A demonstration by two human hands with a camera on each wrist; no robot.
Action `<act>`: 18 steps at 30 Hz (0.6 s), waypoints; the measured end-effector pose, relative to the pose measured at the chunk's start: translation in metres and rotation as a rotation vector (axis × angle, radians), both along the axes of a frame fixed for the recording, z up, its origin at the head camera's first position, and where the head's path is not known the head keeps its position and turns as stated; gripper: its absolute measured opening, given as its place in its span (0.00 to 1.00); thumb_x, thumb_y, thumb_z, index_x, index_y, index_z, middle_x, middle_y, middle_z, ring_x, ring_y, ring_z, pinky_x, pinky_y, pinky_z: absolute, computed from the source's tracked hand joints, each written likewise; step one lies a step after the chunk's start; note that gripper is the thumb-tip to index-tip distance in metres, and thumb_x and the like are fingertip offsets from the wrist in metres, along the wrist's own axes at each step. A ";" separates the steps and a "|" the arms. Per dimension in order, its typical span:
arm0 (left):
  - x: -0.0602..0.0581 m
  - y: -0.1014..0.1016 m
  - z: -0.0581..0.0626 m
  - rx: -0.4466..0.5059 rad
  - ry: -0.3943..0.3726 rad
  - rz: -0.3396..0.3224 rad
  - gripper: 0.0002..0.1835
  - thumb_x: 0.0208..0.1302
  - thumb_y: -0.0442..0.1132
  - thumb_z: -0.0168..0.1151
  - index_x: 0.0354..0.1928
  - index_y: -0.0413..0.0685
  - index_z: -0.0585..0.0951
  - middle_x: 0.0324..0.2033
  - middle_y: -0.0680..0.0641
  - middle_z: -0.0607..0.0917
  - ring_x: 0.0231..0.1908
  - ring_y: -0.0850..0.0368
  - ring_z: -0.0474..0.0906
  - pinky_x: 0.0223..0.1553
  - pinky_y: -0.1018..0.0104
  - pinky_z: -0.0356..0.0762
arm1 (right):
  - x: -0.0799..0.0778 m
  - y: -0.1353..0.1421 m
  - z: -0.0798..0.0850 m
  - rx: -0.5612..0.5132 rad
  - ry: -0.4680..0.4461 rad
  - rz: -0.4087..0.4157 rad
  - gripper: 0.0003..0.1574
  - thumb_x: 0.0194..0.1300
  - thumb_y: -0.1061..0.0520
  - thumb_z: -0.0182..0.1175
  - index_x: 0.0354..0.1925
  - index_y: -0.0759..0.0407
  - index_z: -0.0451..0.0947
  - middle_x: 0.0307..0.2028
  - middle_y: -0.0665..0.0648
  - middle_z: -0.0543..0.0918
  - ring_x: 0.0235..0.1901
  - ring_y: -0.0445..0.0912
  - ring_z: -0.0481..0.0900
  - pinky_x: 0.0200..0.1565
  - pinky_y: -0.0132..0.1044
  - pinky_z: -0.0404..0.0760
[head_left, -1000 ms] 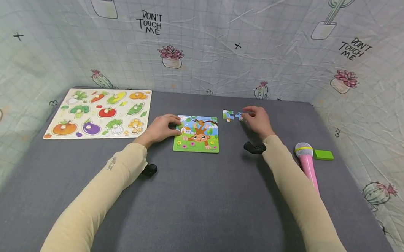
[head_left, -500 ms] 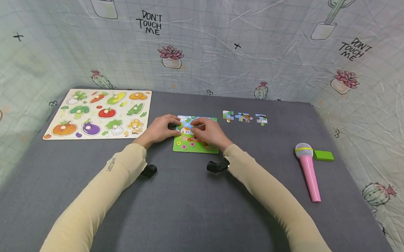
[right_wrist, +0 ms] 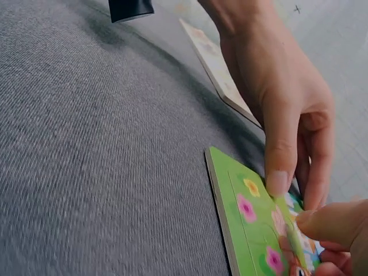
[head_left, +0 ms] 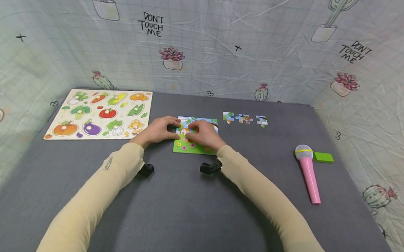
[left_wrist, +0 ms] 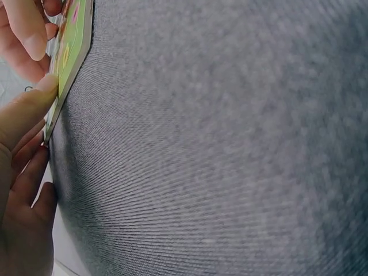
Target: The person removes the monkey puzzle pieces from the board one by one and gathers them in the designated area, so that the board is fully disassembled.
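Observation:
A small jigsaw puzzle [head_left: 197, 150] with a green border and a monkey scene lies mid-table; the hands cover part of it. My left hand [head_left: 158, 130] holds its left edge, thumb [left_wrist: 34, 106] on the face and fingers at the side. Over the picture, my right hand [head_left: 206, 135] pinches a puzzle piece [right_wrist: 295, 238], tilted up and partly hidden by the thumb. Beyond the puzzle's far right corner, three loose pieces lie in a row: a left piece [head_left: 228, 117], a middle piece [head_left: 244, 119] and a right piece [head_left: 261, 121].
A cream vegetable peg board [head_left: 126, 122] lies at the back left. On the right lie a pink toy microphone [head_left: 310, 177] and a green block [head_left: 323, 158]. A printed cloth [head_left: 206, 46] stands behind the grey table.
My right hand left the row of loose pieces and came left onto the puzzle, where it now pinches another piece. The left hand stays at the edge, its thumb slightly lower.

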State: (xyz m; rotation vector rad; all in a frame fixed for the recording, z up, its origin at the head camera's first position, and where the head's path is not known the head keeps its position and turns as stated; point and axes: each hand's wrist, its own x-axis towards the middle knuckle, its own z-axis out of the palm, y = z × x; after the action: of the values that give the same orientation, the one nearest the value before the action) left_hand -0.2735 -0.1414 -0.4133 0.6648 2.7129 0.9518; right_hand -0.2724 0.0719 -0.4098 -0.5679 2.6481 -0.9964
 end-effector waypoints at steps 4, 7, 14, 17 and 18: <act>-0.001 0.001 -0.001 0.003 0.004 -0.002 0.26 0.59 0.42 0.71 0.58 0.37 0.80 0.65 0.40 0.72 0.68 0.42 0.63 0.68 0.48 0.60 | 0.000 -0.005 0.001 0.086 0.044 0.040 0.27 0.64 0.51 0.65 0.59 0.60 0.78 0.55 0.58 0.79 0.55 0.49 0.73 0.58 0.41 0.73; -0.001 0.001 -0.001 0.006 0.008 -0.002 0.26 0.59 0.41 0.72 0.57 0.37 0.80 0.64 0.40 0.73 0.67 0.42 0.64 0.68 0.48 0.60 | 0.000 -0.006 0.002 0.126 0.055 0.068 0.27 0.65 0.51 0.65 0.59 0.59 0.78 0.54 0.58 0.78 0.55 0.50 0.71 0.59 0.42 0.72; -0.001 0.001 -0.002 -0.017 0.019 -0.014 0.27 0.58 0.44 0.73 0.57 0.38 0.80 0.64 0.41 0.74 0.67 0.43 0.64 0.68 0.49 0.60 | -0.001 -0.008 0.003 0.141 0.030 0.096 0.26 0.66 0.51 0.64 0.60 0.59 0.76 0.55 0.58 0.77 0.54 0.49 0.70 0.58 0.42 0.72; -0.001 0.000 -0.002 -0.022 0.024 -0.023 0.28 0.57 0.44 0.73 0.58 0.37 0.80 0.64 0.41 0.73 0.67 0.42 0.64 0.68 0.48 0.60 | -0.002 -0.008 0.002 0.117 0.022 0.117 0.21 0.67 0.54 0.64 0.56 0.59 0.78 0.51 0.58 0.78 0.50 0.48 0.72 0.55 0.40 0.74; -0.001 0.000 -0.002 -0.024 0.025 -0.023 0.28 0.57 0.44 0.73 0.58 0.37 0.80 0.64 0.41 0.73 0.67 0.42 0.64 0.68 0.48 0.60 | -0.002 -0.009 0.002 0.111 0.019 0.123 0.20 0.67 0.55 0.63 0.55 0.59 0.79 0.50 0.57 0.78 0.49 0.48 0.73 0.54 0.40 0.74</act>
State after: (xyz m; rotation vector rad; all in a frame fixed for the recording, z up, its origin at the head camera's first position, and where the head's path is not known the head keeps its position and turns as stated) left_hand -0.2747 -0.1416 -0.4151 0.7069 2.7276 0.9099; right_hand -0.2740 0.0632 -0.4075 -0.7090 2.6290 -0.8069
